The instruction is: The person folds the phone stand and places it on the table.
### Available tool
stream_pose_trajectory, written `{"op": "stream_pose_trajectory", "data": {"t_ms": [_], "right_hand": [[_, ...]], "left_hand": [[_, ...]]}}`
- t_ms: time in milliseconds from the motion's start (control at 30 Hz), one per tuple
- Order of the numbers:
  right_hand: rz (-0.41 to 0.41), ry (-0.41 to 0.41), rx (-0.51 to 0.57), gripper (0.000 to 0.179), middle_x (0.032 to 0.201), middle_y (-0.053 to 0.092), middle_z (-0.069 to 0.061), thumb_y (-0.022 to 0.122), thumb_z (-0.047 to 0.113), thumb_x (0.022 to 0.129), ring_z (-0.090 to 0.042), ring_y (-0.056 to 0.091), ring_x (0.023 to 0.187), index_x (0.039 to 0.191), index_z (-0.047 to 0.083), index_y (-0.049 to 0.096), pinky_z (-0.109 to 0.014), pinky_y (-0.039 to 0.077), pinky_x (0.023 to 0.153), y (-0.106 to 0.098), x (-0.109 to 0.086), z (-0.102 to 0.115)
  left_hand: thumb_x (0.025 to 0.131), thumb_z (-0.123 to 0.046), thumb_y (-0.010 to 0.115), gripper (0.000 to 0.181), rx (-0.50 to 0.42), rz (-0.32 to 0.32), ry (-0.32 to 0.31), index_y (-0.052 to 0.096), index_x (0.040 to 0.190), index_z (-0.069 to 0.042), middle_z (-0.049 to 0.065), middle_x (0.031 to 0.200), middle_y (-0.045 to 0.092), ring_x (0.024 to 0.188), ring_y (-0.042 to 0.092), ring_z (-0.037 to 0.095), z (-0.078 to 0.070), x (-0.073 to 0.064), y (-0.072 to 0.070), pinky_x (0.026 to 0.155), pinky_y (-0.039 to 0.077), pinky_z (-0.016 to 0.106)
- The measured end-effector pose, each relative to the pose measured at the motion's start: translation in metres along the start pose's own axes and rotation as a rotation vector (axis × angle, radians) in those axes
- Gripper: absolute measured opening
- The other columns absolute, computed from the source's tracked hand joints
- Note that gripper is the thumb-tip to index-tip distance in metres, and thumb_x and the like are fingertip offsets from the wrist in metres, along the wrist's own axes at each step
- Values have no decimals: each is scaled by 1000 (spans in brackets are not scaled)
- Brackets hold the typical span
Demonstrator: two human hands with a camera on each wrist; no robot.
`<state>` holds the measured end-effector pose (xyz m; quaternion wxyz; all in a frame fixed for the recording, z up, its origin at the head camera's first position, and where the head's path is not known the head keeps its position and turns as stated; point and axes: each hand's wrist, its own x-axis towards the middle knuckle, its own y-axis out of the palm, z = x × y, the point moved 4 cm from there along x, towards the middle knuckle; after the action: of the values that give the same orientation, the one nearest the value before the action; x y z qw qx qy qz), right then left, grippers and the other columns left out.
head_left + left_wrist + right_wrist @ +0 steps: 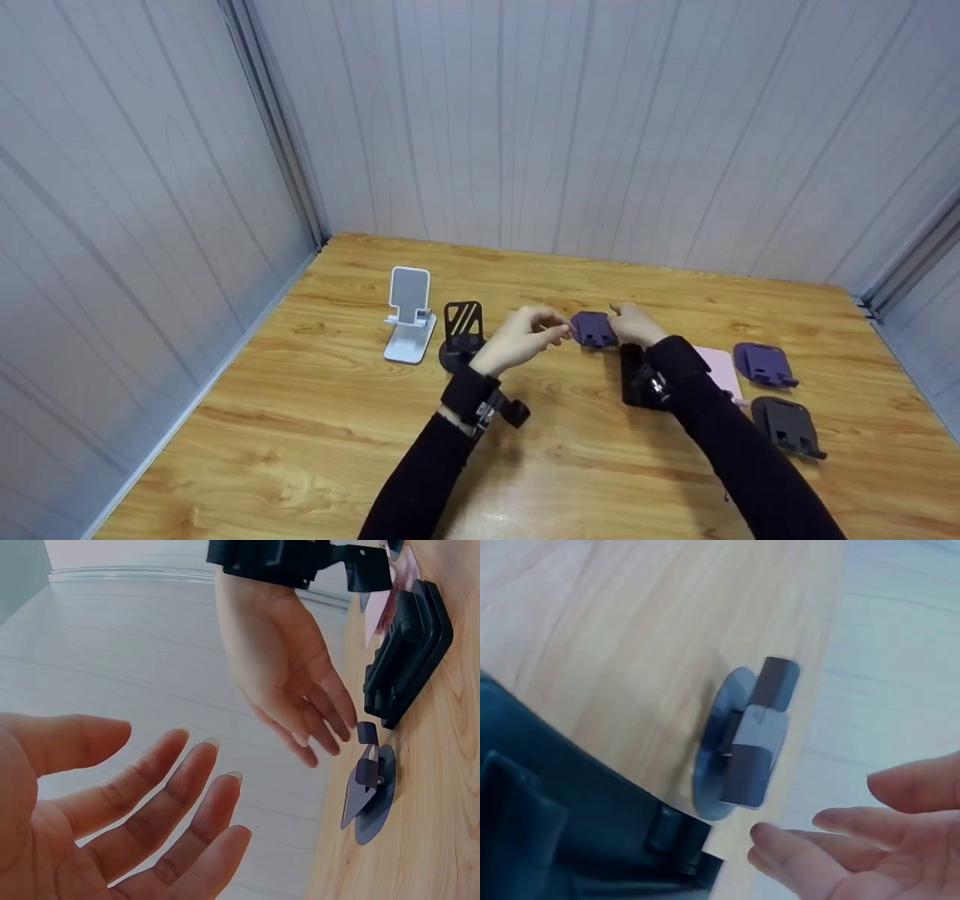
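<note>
Both hands hover on either side of a small folded purple phone stand [595, 330], which lies on the table. My left hand [529, 337] is left of it, fingers loosely bent and apart, holding nothing; the left wrist view shows the same hand [150, 829] with spread fingers. To the right, my right hand [636, 325] is above the table, and in the right wrist view its relaxed fingers [799, 859] are beside the stand [757, 746] with nothing in them. A folded black stand [631, 382] lies under the right wrist, partly hidden by it.
A white phone stand [410, 296] and a black one [465, 330] stand unfolded at left, the black one partly behind the left hand. At right lie a pink stand [720, 366], another purple stand [766, 365] and a dark grey one [786, 424]. Panelled walls [525, 127] surround the table.
</note>
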<state>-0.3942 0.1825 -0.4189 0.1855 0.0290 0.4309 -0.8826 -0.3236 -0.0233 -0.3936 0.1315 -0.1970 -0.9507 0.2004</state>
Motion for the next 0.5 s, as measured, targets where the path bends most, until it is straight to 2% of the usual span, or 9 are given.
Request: {"op": "stream_pose_trajectory", "data": {"t_ms": [67, 100, 133, 333, 500], "right_hand": [[9, -29, -30, 57, 162, 27, -42, 35, 11, 111, -52, 46, 139, 158, -20, 24, -53, 41, 117, 0, -5, 5], [9, -46, -52, 58, 163, 26, -42, 37, 12, 111, -53, 31, 151, 158, -20, 23, -57, 32, 125, 0, -8, 8], [0, -69, -79, 59, 162, 26, -42, 39, 13, 111, -54, 29, 152, 157, -21, 23, -60, 29, 126, 0, -11, 10], [-59, -199, -232, 63, 158, 24, -50, 48, 8, 108, -62, 22, 150, 152, -28, 23, -66, 21, 127, 5, -30, 20], [-140, -239, -277, 66, 159, 23, -49, 54, 10, 107, -64, 15, 151, 154, -25, 24, -73, 19, 124, 8, -48, 19]], "left_hand": [[109, -12, 61, 24, 8, 0, 4, 75, 120, 2, 20, 113, 77, 88, 69, 12, 0, 0, 1, 79, 57, 22], [108, -12, 61, 23, 12, 0, 8, 75, 120, 2, 19, 112, 77, 88, 69, 12, -1, 0, 1, 80, 58, 22], [108, -12, 61, 23, 15, 2, 13, 75, 120, 2, 19, 112, 77, 89, 69, 13, -1, 0, 1, 81, 58, 23], [109, -13, 61, 23, 34, 8, 28, 75, 121, 1, 21, 115, 75, 95, 72, 22, -2, -2, 2, 87, 61, 31], [108, -15, 62, 23, 129, -28, 44, 76, 121, -2, 15, 116, 77, 104, 72, 26, -4, -4, 1, 93, 58, 31]]}}
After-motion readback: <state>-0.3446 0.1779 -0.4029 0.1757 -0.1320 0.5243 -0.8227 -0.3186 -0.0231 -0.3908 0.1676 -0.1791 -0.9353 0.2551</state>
